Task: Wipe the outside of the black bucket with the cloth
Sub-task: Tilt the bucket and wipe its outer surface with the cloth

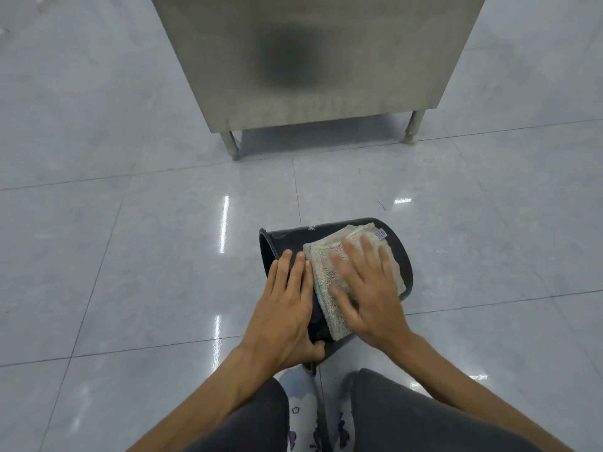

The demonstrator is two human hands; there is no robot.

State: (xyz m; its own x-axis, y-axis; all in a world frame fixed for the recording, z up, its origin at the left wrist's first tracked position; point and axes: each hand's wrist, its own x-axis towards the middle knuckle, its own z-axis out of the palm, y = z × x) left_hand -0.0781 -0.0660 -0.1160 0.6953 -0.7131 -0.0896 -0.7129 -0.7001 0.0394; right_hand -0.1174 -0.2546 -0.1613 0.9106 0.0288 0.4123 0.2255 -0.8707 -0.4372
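The black bucket [399, 256] lies on its side on the tiled floor, its mouth toward the left. A folded cream cloth [326, 272] with a small blue tag is spread over its upper wall. My right hand [365, 295] presses flat on the cloth with straight fingers and looks motion-blurred. Near the rim, my left hand [284, 308] rests on the bucket's wall, fingers straight over the top and thumb hooked under the lower edge.
A stainless steel cabinet [313, 60] on short legs stands on the floor just beyond the bucket. Glossy grey floor tiles [130, 256] surround it. My knees in dark trousers and patterned footwear [303, 415] are at the bottom of the view.
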